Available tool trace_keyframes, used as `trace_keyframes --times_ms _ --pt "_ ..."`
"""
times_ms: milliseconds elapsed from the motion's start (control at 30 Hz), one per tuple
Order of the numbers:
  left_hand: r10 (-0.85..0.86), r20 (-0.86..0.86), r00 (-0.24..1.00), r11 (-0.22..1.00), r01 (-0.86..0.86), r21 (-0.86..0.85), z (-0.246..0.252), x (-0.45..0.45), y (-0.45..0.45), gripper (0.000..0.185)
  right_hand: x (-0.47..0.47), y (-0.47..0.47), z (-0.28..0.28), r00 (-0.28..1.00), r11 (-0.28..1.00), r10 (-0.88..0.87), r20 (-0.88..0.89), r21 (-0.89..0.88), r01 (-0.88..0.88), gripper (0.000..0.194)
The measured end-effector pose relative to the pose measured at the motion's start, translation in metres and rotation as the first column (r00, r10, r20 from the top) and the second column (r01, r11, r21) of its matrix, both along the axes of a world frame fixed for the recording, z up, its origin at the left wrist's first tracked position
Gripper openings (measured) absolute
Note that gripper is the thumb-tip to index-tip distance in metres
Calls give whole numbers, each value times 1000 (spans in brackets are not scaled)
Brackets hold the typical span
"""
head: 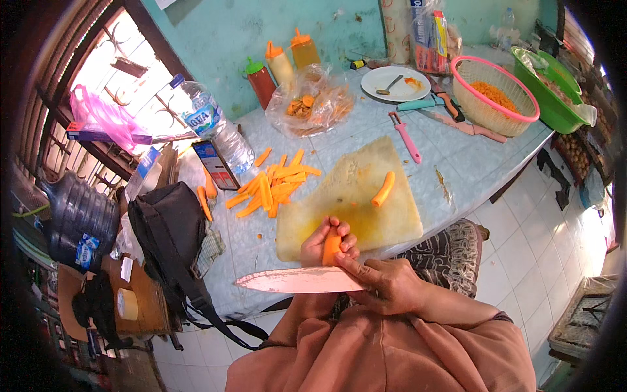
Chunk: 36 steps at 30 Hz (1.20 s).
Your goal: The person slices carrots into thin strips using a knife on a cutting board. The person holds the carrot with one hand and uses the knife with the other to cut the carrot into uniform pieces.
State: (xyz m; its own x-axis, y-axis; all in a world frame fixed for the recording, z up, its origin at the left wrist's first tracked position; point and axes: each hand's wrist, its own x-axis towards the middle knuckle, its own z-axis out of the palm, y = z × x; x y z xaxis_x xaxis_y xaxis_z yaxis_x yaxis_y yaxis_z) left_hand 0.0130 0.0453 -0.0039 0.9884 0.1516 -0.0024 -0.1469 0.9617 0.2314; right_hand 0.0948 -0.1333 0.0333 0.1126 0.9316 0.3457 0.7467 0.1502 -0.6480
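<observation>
My left hand (316, 242) is closed around a peeled carrot piece (332, 249), held just over the near edge of the cutting board. My right hand (387, 284) grips a large knife whose pinkish, worn blade (299, 281) points left, below the carrot. A fingertip of the right hand meets the carrot's lower end; the knife handle is hidden in the palm. On the yellow-stained cutting board (392, 223) lies another carrot piece (384, 189). Left of the board is a heap of cut carrot strips (274, 183).
Behind the strips stand a phone (216, 165) and a water bottle (215, 122). A black bag (169, 230) sits at the left edge. Farther back are a plastic bag of carrot scraps (313, 105), a pink peeler (405, 139), a plate (382, 78), other knives (465, 125) and a pink-rimmed basket (519, 122).
</observation>
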Motion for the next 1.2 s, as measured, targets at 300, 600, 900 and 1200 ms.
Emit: trace_keyframes --times_ms 300,600,900,1200 --pt "148 -127 981 989 -144 41 -1 -9 -19 27 -4 1 -10 996 1000 16 -87 -23 -19 71" --pt "177 -55 983 980 -171 106 6 -13 -22 30 -8 -1 -1 997 998 52 -61 -29 -54 83" --pt "456 -163 875 853 -378 360 29 -26 -45 27 -6 -1 -6 960 985 166 -224 -18 -174 84" --pt "693 14 721 536 -527 659 22 -26 -43 30 -2 1 -12 909 979 201 -364 38 -201 74"
